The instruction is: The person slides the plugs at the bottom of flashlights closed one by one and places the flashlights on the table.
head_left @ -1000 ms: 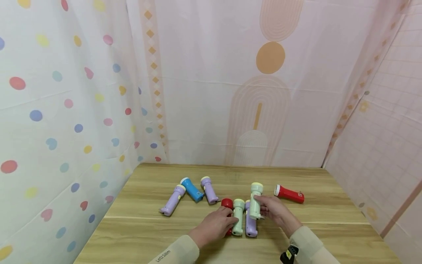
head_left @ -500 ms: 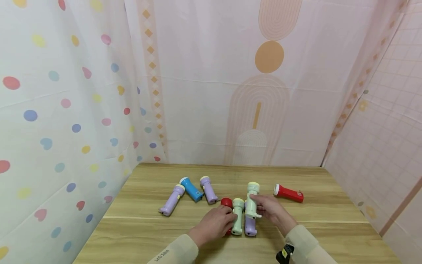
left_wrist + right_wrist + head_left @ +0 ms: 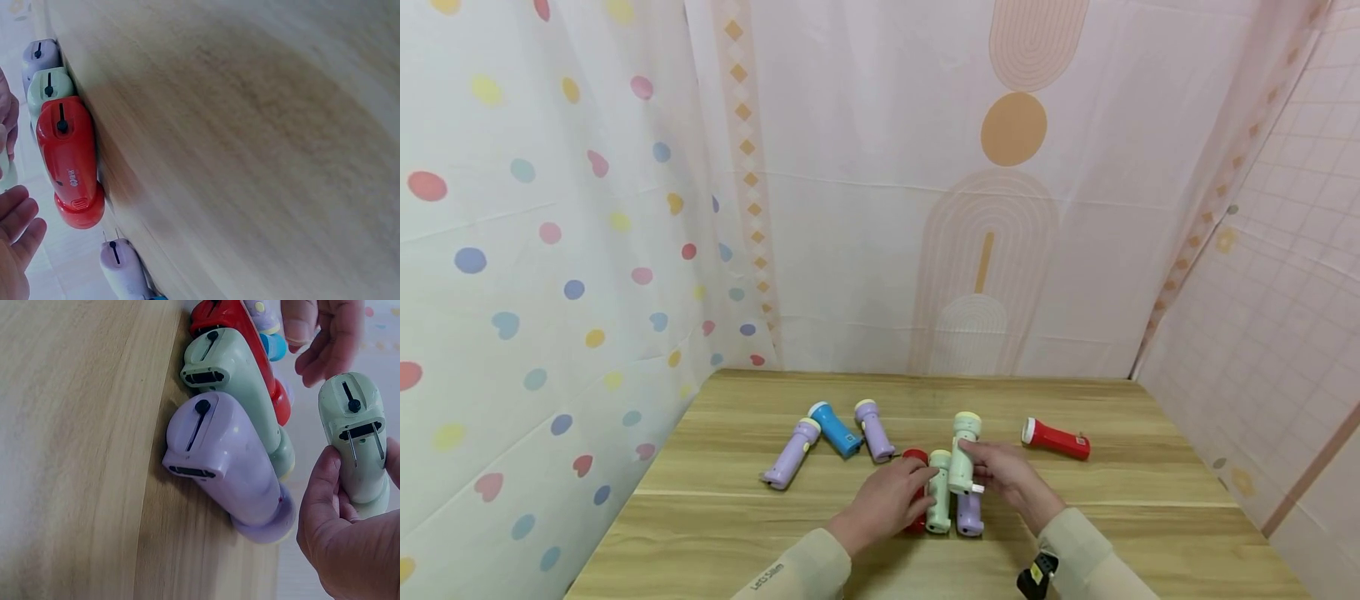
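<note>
My right hand (image 3: 1013, 477) holds a pale green flashlight (image 3: 962, 467), raised above the table with its lamp end pointing away. Two metal plug prongs stick out of the tail of this flashlight (image 3: 356, 434) in the right wrist view. Below it lies a row of three: a red flashlight (image 3: 72, 147), a second pale green flashlight (image 3: 240, 387) and a purple flashlight (image 3: 225, 450), whose front part the raised one covers in the head view. Over the red and green ones hovers my left hand (image 3: 886, 500), fingers loosely extended, gripping nothing.
Left of the row, two more purple flashlights (image 3: 793, 457) (image 3: 876, 432) lie with a blue flashlight (image 3: 837, 431) between them. Another red flashlight (image 3: 1058, 439) rests toward the right. Patterned curtains (image 3: 865, 208) enclose the wooden table (image 3: 700, 533) at the back and sides.
My right hand has carried the pale green flashlight leftward, from over the purple one toward the green one in the row. My left hand has stayed nearly in place.
</note>
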Action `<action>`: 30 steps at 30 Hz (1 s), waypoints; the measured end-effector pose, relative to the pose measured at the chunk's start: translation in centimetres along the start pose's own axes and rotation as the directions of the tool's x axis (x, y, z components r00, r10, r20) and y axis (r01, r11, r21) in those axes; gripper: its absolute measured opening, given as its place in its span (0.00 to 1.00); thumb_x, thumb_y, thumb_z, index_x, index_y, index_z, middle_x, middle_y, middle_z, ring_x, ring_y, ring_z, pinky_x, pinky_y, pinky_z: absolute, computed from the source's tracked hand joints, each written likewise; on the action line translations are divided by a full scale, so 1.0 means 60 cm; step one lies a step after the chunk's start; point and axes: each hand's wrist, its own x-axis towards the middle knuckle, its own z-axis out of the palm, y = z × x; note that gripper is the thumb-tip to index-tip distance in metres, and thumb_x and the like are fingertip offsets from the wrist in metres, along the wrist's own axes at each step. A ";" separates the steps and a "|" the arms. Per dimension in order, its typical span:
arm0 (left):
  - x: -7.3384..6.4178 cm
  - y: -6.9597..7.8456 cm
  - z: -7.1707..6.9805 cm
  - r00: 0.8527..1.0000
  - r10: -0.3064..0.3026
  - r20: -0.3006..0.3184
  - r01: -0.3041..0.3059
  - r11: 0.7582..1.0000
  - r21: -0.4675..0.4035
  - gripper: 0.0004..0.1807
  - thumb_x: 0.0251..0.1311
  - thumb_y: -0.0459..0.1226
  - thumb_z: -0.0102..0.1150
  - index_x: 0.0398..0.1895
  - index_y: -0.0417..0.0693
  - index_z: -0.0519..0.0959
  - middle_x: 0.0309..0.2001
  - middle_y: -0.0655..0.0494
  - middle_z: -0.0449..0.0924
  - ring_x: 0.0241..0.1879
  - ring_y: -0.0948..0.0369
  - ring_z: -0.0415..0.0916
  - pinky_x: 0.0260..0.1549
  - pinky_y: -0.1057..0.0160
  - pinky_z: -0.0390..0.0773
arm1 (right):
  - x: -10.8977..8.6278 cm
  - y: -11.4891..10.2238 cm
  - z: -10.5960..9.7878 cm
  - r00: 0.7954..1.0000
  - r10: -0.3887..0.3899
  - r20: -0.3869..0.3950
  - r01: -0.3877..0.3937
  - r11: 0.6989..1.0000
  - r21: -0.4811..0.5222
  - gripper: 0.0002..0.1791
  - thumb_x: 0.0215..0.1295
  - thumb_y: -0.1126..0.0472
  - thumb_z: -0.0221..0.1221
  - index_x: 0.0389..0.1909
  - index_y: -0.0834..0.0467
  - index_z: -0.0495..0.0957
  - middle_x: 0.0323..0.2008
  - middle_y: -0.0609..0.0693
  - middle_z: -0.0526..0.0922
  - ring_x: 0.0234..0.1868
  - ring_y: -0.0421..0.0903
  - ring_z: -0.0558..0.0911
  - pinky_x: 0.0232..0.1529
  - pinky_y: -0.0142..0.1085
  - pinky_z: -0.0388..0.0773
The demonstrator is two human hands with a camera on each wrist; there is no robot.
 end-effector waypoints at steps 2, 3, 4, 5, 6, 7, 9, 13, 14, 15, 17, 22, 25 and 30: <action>0.000 0.000 -0.001 1.000 -0.013 -0.020 0.013 1.000 -0.020 0.23 0.65 0.47 0.64 0.59 0.46 0.78 0.50 0.53 0.79 0.50 0.59 0.77 0.50 0.61 0.77 | 0.001 0.000 0.002 1.000 -0.005 0.014 0.005 1.000 0.000 0.27 0.70 0.54 0.60 0.55 0.76 0.72 0.34 0.50 0.83 0.34 0.41 0.81 0.42 0.37 0.79; 0.001 0.000 -0.001 0.999 -0.018 -0.031 0.017 0.999 -0.029 0.23 0.64 0.46 0.64 0.59 0.45 0.78 0.50 0.52 0.79 0.50 0.59 0.77 0.49 0.61 0.78 | 0.001 0.000 0.003 1.000 -0.004 0.019 0.004 1.000 0.001 0.27 0.70 0.54 0.60 0.54 0.76 0.72 0.34 0.50 0.83 0.34 0.41 0.81 0.42 0.37 0.79; 0.001 0.000 -0.001 0.999 -0.021 -0.042 0.020 0.999 -0.039 0.23 0.64 0.46 0.65 0.59 0.45 0.78 0.50 0.52 0.79 0.49 0.59 0.77 0.49 0.61 0.78 | 0.001 0.000 0.004 1.000 -0.006 0.026 0.006 1.000 0.001 0.27 0.70 0.54 0.60 0.54 0.76 0.72 0.33 0.50 0.83 0.34 0.41 0.81 0.42 0.37 0.79; 0.001 0.000 -0.001 0.998 -0.025 -0.052 0.022 0.999 -0.046 0.23 0.64 0.46 0.65 0.58 0.45 0.78 0.50 0.52 0.79 0.49 0.59 0.77 0.48 0.61 0.78 | 0.001 0.000 0.005 0.999 -0.008 0.033 0.008 1.000 0.002 0.27 0.71 0.54 0.59 0.54 0.77 0.71 0.33 0.50 0.84 0.34 0.41 0.81 0.42 0.37 0.79; 0.001 0.001 -0.002 0.998 -0.024 -0.063 0.020 0.998 -0.052 0.23 0.64 0.46 0.65 0.58 0.45 0.78 0.50 0.52 0.79 0.49 0.59 0.77 0.48 0.61 0.78 | 0.002 0.000 0.007 0.999 -0.010 0.038 0.010 1.000 0.003 0.27 0.71 0.55 0.59 0.54 0.77 0.71 0.33 0.50 0.84 0.34 0.41 0.81 0.42 0.36 0.79; 0.001 0.001 -0.002 0.997 -0.023 -0.073 0.019 0.998 -0.059 0.23 0.64 0.47 0.65 0.58 0.45 0.78 0.50 0.52 0.78 0.49 0.59 0.77 0.48 0.61 0.78 | 0.002 0.000 0.008 0.999 -0.011 0.043 0.011 1.000 0.004 0.27 0.71 0.55 0.59 0.54 0.77 0.71 0.33 0.50 0.84 0.34 0.40 0.81 0.42 0.36 0.79; 0.002 0.003 -0.003 0.996 -0.017 -0.089 0.010 0.997 -0.072 0.23 0.64 0.47 0.64 0.58 0.45 0.78 0.50 0.53 0.78 0.49 0.59 0.77 0.49 0.61 0.78 | 0.001 0.000 0.011 0.999 -0.013 0.047 0.012 1.000 0.001 0.27 0.71 0.55 0.58 0.54 0.77 0.71 0.32 0.50 0.84 0.34 0.40 0.82 0.41 0.36 0.79; 0.003 0.007 -0.006 0.992 0.010 -0.128 -0.022 0.996 -0.090 0.23 0.63 0.46 0.65 0.58 0.46 0.78 0.51 0.53 0.77 0.49 0.59 0.77 0.49 0.62 0.78 | -0.001 -0.003 0.018 0.998 -0.018 0.065 0.018 1.000 -0.006 0.27 0.72 0.55 0.58 0.54 0.77 0.72 0.31 0.49 0.84 0.33 0.40 0.82 0.42 0.36 0.79; 0.004 0.007 -0.006 0.991 0.016 -0.136 -0.029 0.995 -0.093 0.23 0.63 0.46 0.66 0.58 0.46 0.78 0.50 0.53 0.77 0.49 0.60 0.77 0.49 0.63 0.78 | -0.002 -0.005 0.020 0.997 -0.018 0.071 0.019 1.000 -0.010 0.27 0.72 0.54 0.58 0.54 0.77 0.71 0.32 0.49 0.84 0.34 0.40 0.81 0.42 0.36 0.79; 0.004 0.008 -0.006 0.989 0.022 -0.147 -0.037 0.995 -0.097 0.23 0.63 0.46 0.66 0.57 0.46 0.78 0.50 0.53 0.77 0.48 0.60 0.77 0.48 0.63 0.78 | -0.003 -0.006 0.021 0.997 -0.017 0.076 0.019 1.000 -0.013 0.28 0.72 0.54 0.58 0.54 0.77 0.71 0.32 0.49 0.84 0.34 0.40 0.81 0.42 0.36 0.79; 0.005 0.009 -0.005 0.985 0.028 -0.167 -0.046 0.993 -0.105 0.22 0.62 0.46 0.67 0.57 0.47 0.78 0.50 0.53 0.76 0.47 0.61 0.77 0.47 0.64 0.78 | -0.003 -0.007 0.024 0.996 -0.013 0.083 0.014 1.000 -0.013 0.28 0.72 0.53 0.58 0.55 0.78 0.71 0.32 0.49 0.84 0.34 0.40 0.81 0.41 0.35 0.79; 0.006 0.011 -0.003 0.979 0.034 -0.201 -0.060 0.991 -0.124 0.22 0.62 0.45 0.67 0.56 0.47 0.78 0.50 0.53 0.75 0.46 0.61 0.76 0.45 0.65 0.78 | -0.002 -0.008 0.030 0.998 -0.002 0.068 0.003 1.000 -0.015 0.29 0.71 0.53 0.59 0.54 0.78 0.71 0.32 0.50 0.84 0.33 0.41 0.82 0.41 0.35 0.80; 0.006 0.013 -0.004 0.975 0.042 -0.216 -0.071 0.989 -0.127 0.22 0.61 0.45 0.68 0.56 0.48 0.77 0.51 0.52 0.75 0.46 0.60 0.77 0.45 0.64 0.78 | -0.003 -0.010 0.034 0.999 0.005 0.050 -0.004 1.000 -0.020 0.29 0.71 0.53 0.59 0.54 0.77 0.72 0.32 0.50 0.84 0.33 0.41 0.82 0.41 0.36 0.80; 0.007 0.015 -0.004 0.967 0.062 -0.246 -0.100 0.984 -0.146 0.22 0.61 0.44 0.68 0.56 0.47 0.77 0.53 0.50 0.74 0.47 0.60 0.77 0.45 0.64 0.79 | -0.006 -0.013 0.038 0.998 0.009 0.055 -0.008 1.000 -0.026 0.28 0.71 0.52 0.59 0.54 0.76 0.72 0.31 0.50 0.84 0.32 0.41 0.82 0.41 0.37 0.80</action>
